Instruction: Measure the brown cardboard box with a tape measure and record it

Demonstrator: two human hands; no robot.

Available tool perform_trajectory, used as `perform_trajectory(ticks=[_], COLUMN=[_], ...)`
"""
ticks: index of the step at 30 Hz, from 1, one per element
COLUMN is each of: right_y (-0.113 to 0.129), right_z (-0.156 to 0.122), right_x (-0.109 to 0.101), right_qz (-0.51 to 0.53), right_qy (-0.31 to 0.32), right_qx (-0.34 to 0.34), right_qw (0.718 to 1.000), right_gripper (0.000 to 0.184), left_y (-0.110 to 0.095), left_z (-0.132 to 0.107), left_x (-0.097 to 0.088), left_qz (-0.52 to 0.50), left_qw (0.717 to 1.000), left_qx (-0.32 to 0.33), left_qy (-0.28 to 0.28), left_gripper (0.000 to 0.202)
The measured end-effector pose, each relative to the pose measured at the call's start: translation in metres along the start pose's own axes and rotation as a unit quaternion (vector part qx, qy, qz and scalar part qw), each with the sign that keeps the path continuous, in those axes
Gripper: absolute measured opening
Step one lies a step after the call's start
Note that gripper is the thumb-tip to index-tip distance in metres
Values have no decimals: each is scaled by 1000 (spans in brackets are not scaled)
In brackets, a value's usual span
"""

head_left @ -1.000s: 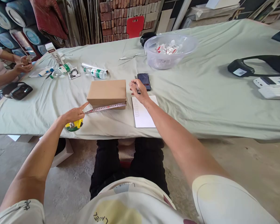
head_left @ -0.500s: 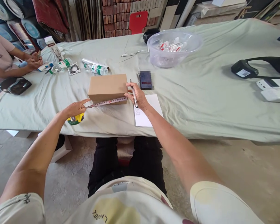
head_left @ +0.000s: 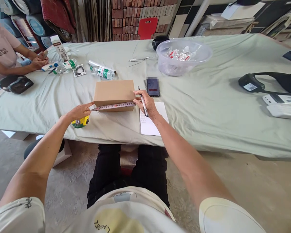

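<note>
A brown cardboard box [head_left: 114,91] lies on the green-clothed table [head_left: 208,106]. A tape measure blade [head_left: 113,105] is stretched along the box's near edge. My left hand [head_left: 80,112] grips the yellow tape measure case [head_left: 80,122], its forefinger pressing the blade at the box's left corner. My right hand [head_left: 145,101] holds a pen [head_left: 143,102] and pinches the blade's end at the box's right corner. A white sheet of paper [head_left: 153,120] with small writing lies under my right wrist.
A dark phone [head_left: 153,86] lies behind the paper. A clear plastic bowl [head_left: 184,56] of small packets stands further back. Water bottles [head_left: 103,72] lie at the back left, where another person's hands [head_left: 38,61] rest. Black and white devices [head_left: 269,87] sit at right.
My right hand came back from near the phone to the box's right corner and took hold of the tape's end. The left hand stayed at the left corner.
</note>
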State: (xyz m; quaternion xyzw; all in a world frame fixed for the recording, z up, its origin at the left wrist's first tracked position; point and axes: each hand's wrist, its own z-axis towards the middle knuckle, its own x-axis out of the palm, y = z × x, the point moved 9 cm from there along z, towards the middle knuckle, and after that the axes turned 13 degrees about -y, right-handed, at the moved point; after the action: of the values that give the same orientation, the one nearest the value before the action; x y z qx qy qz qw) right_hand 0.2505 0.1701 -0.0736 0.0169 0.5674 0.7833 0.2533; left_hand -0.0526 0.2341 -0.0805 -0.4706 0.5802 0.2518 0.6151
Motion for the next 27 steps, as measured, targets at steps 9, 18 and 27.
perform_trajectory(ticks=[9,18,27], right_y=[14,6,-2], right_z=[-8,-17,-18], right_x=[-15,-19,-18], right_qz=[-22,-10,9], right_qy=[-28,-34,-9], right_qx=[-11,3,20], right_qw=[999,999,1000], right_gripper=[33,30,35], left_y=[-7,-12,-18], left_z=[-1,1,-4], left_x=[-11,-9,7], left_qz=[12,9,17], left_qw=[999,1000,1000], left_qx=[-2,-15,18], left_qy=[-30,-23,14], left_gripper=[56,57,68])
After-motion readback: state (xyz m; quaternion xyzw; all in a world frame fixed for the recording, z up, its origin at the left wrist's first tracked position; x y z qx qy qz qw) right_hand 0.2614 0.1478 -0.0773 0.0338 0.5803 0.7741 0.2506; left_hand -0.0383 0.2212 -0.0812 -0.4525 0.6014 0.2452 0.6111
